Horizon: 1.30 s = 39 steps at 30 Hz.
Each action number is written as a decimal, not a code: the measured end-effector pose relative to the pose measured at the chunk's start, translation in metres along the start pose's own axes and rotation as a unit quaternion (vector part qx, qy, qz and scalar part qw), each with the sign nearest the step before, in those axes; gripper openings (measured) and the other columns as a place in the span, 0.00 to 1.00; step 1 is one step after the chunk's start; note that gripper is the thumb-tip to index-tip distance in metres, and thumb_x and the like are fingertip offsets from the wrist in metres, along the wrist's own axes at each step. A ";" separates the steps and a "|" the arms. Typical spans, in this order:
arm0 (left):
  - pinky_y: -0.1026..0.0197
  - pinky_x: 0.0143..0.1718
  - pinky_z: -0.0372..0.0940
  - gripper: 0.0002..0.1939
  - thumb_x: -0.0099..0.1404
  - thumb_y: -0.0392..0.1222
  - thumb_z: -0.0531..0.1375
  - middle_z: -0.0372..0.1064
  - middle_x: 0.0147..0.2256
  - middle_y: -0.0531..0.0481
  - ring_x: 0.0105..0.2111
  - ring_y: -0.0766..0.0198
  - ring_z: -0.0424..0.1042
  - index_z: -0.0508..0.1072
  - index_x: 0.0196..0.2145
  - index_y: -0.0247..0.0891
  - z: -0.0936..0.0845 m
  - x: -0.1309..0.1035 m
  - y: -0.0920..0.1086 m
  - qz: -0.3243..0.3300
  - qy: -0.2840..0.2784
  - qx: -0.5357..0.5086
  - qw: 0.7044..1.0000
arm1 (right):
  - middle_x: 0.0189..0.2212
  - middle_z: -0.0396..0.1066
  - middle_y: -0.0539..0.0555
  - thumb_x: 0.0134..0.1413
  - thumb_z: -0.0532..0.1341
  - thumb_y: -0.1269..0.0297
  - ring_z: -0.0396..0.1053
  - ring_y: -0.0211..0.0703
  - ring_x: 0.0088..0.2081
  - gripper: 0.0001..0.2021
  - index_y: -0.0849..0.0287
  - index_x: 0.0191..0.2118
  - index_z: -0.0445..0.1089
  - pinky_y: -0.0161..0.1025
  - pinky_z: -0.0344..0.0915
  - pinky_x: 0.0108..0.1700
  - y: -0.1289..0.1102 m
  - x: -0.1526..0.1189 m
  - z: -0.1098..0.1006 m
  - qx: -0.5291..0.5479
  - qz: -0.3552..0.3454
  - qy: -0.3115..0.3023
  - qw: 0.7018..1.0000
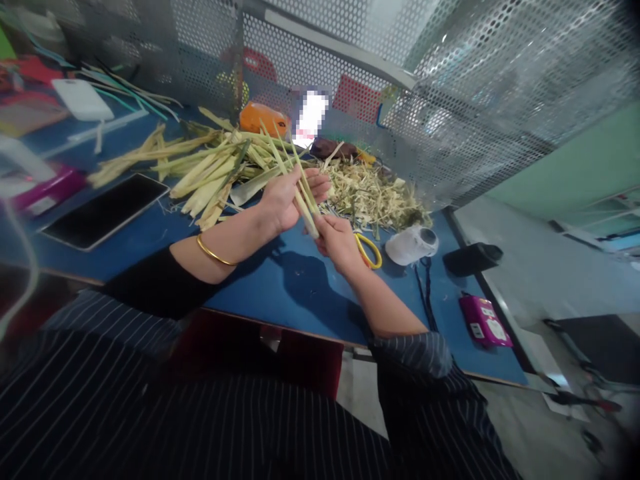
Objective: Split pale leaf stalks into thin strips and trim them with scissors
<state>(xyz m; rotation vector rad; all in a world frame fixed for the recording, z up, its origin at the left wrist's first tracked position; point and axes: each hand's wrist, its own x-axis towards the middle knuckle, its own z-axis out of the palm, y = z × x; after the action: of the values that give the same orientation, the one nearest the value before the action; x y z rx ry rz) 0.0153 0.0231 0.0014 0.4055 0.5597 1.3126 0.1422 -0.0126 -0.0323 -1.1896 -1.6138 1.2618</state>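
Above the blue table (pixel 310 293), my right hand (pixel 336 241) pinches the lower ends of pale green plant strips (pixel 303 200). The strips point up and away, spreading into thin tips. My left hand (pixel 290 199) lies against the strips midway, its fingers stretched out behind them. Behind and left of my hands is a pile of long pale husks (pixel 210 170). A heap of shredded husk bits (pixel 377 193) lies behind and to the right. Close to my right hand, yellow scissor handles (pixel 369 251) rest on the table.
A white roll (pixel 413 245), a black cylinder (pixel 473 259) and a purple pack (pixel 485 321) are at right. A dark tablet (pixel 106 210) and white case (pixel 83 100) are at left. An orange pouch (pixel 263 120) and lit phone (pixel 311 119) stand before a perforated metal screen (pixel 320 60).
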 end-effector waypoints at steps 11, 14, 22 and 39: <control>0.67 0.16 0.52 0.17 0.73 0.41 0.47 0.52 0.15 0.59 0.13 0.74 0.51 0.61 0.26 0.39 -0.002 0.004 0.007 -0.008 -0.016 0.021 1.000 | 0.22 0.72 0.54 0.53 0.38 0.30 0.67 0.36 0.19 0.40 0.60 0.36 0.73 0.34 0.61 0.19 -0.003 -0.004 -0.016 0.098 0.096 -0.147 0.980; 0.67 0.16 0.52 0.17 0.73 0.41 0.48 0.53 0.15 0.58 0.13 0.74 0.51 0.61 0.25 0.39 -0.001 0.002 0.006 0.008 -0.010 0.047 0.999 | 0.25 0.74 0.54 0.54 0.46 0.32 0.68 0.35 0.19 0.33 0.59 0.35 0.72 0.33 0.62 0.20 -0.001 -0.004 -0.013 0.113 0.079 -0.111 0.984; 0.66 0.19 0.56 0.17 0.72 0.44 0.49 0.56 0.16 0.58 0.14 0.74 0.55 0.62 0.25 0.39 0.000 0.000 -0.002 0.020 -0.016 0.072 0.997 | 0.27 0.76 0.51 0.53 0.60 0.51 0.71 0.33 0.19 0.15 0.60 0.32 0.68 0.30 0.64 0.19 0.001 -0.011 -0.002 0.131 0.053 -0.086 0.986; 0.70 0.13 0.43 0.20 0.69 0.53 0.53 0.46 0.15 0.61 0.11 0.77 0.45 0.59 0.24 0.38 0.002 -0.005 -0.006 0.046 0.007 0.091 0.995 | 0.14 0.57 0.40 0.57 0.59 0.52 0.58 0.29 0.12 0.15 0.58 0.28 0.63 0.29 0.55 0.15 0.005 -0.016 0.010 0.072 0.006 -0.087 0.994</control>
<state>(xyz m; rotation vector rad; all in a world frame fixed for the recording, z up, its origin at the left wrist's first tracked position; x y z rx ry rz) 0.0207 0.0167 0.0005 0.5780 0.6821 1.3585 0.1383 -0.0301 -0.0400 -1.0256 -1.6086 1.4995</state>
